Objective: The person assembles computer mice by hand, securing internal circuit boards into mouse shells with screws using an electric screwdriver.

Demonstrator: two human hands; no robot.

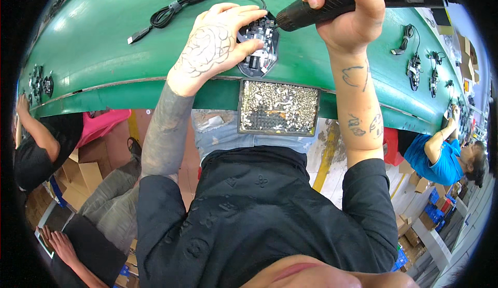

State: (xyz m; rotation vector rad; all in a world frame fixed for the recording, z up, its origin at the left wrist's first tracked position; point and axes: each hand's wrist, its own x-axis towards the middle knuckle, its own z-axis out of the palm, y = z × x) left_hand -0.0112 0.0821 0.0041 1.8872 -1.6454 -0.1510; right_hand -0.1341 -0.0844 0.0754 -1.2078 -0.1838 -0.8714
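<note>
My left hand [207,47] holds an opened computer mouse [266,35] down on the green workbench, its thumb and fingers pressing on the two sides. Bare inner parts and thin wires show inside the dark base. From the mouse's far end runs a black cable [171,10], coiled and tied, with a USB plug lying left of the hand. My right hand [355,23] is wrapped round a black electric screwdriver [332,4] held nearly level. The tool's nose points left, close beside the far right edge of the mouse; whether it touches cannot be made out.
A black-rimmed tray [278,133] of small screws sits at the bench edge before my body. More opened mice [413,73] with cables lie to the right, dark parts [39,83] far left. Co-workers sit on both sides; another person's hand [61,244] shows lower left.
</note>
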